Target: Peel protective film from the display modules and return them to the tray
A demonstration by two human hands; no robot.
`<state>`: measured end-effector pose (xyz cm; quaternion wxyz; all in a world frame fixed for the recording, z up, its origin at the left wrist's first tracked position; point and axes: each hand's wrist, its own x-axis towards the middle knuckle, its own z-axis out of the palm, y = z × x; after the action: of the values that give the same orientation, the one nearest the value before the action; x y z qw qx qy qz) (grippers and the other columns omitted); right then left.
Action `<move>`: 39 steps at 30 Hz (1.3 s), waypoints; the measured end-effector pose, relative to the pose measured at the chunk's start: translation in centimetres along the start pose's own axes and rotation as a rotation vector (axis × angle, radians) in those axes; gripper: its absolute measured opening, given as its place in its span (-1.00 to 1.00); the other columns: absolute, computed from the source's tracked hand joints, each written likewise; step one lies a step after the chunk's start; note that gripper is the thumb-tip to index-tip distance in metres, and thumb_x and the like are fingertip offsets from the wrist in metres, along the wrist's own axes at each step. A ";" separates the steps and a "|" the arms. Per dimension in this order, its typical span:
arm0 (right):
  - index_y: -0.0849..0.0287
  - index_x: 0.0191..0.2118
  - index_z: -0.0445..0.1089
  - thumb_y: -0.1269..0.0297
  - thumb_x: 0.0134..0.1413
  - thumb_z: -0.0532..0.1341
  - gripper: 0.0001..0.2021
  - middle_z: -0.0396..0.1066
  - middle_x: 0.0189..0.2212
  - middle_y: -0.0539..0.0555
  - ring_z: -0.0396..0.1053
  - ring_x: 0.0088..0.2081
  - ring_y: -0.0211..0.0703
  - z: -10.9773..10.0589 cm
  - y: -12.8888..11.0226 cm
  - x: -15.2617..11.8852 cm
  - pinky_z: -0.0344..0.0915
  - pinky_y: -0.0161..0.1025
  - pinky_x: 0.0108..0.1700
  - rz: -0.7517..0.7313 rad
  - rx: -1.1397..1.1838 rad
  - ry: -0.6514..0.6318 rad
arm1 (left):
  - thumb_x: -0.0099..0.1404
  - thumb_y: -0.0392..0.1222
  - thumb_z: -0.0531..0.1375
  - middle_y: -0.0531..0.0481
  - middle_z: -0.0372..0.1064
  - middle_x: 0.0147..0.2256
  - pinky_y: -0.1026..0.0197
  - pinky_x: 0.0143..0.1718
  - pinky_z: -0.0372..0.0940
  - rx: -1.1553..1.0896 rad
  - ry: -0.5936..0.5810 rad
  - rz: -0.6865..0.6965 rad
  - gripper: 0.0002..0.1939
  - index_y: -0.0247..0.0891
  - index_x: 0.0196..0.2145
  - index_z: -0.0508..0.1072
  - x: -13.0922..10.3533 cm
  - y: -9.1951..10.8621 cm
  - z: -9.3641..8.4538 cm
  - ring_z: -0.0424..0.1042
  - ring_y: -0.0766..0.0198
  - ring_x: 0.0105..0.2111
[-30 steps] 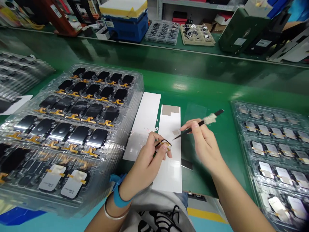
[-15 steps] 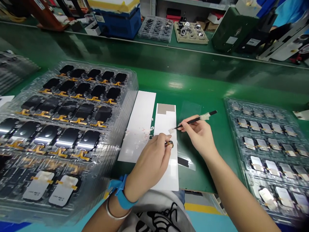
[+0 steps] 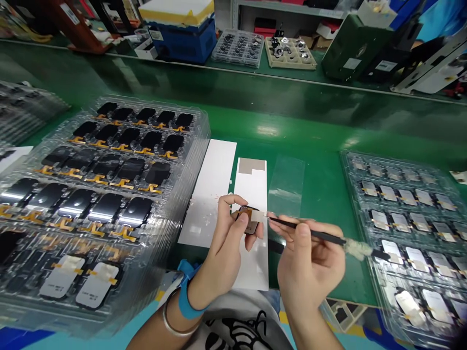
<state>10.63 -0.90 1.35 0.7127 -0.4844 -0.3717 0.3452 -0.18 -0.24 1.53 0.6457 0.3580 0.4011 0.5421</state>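
Note:
In my left hand (image 3: 226, 257) is a small display module (image 3: 251, 228), its back facing up and its orange flex cable under my thumb. My right hand (image 3: 312, 265) grips black tweezers (image 3: 292, 223) with wrapping near the back end. Their tip meets a small pale adhesive piece (image 3: 259, 216) at the module's upper right; I cannot tell whether it is stuck down. Below both hands lies a white backing sheet (image 3: 250, 188) with a grey-beige adhesive patch (image 3: 251, 166) at its far end. Another white sheet (image 3: 213, 172), dotted with small scraps, lies to its left.
Stacked clear trays (image 3: 171, 194) of black display modules stand at the left. More trays (image 3: 359, 204) with silver-backed modules are at the right. A clear film (image 3: 286, 184) lies on the green bench. Behind, a raised shelf carries a blue box (image 3: 182, 41) and part trays (image 3: 239, 47).
My left hand has turned, showing the module's back. My right hand has come from the white sheet toward me, bringing the tweezers and a small adhesive piece to the module.

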 end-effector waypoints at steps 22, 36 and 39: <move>0.21 -0.26 0.33 0.40 0.17 0.30 -0.90 0.46 -0.40 0.00 0.56 -0.36 -0.15 0.0 0.8 1.4 0.57 -0.23 -0.33 -0.114 0.139 0.107 | 0.48 -0.04 0.11 0.18 0.24 -0.48 0.41 -0.39 0.22 0.093 0.015 0.045 -0.81 -0.14 -0.12 0.16 -0.2 -0.1 0.4 0.30 0.43 -0.43; 0.15 -0.20 0.30 0.44 0.26 0.19 -0.93 0.49 -0.33 0.00 0.57 -0.31 -0.17 0.6 1.0 0.2 0.60 -0.20 -0.30 -0.084 0.173 0.005 | 0.51 -0.11 0.07 0.15 0.23 -0.44 0.39 -0.36 0.23 0.078 -0.014 0.101 -0.89 -0.13 -0.10 0.17 -0.2 -0.7 0.4 0.26 0.42 -0.43; 0.15 -0.18 0.32 0.48 0.28 0.17 -0.91 0.49 -0.31 0.02 0.56 -0.27 -0.18 0.7 1.4 -0.2 0.60 -0.20 -0.27 -0.110 0.177 -0.007 | 0.52 -0.11 0.02 0.11 0.28 -0.42 0.38 -0.36 0.22 0.017 -0.005 0.074 -0.90 -0.13 -0.08 0.19 -0.3 -0.7 0.3 0.27 0.40 -0.41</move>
<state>9.76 -0.33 0.20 0.7692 -0.3973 -0.3684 0.3388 0.40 -0.65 1.08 0.6232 0.3794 0.3908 0.5613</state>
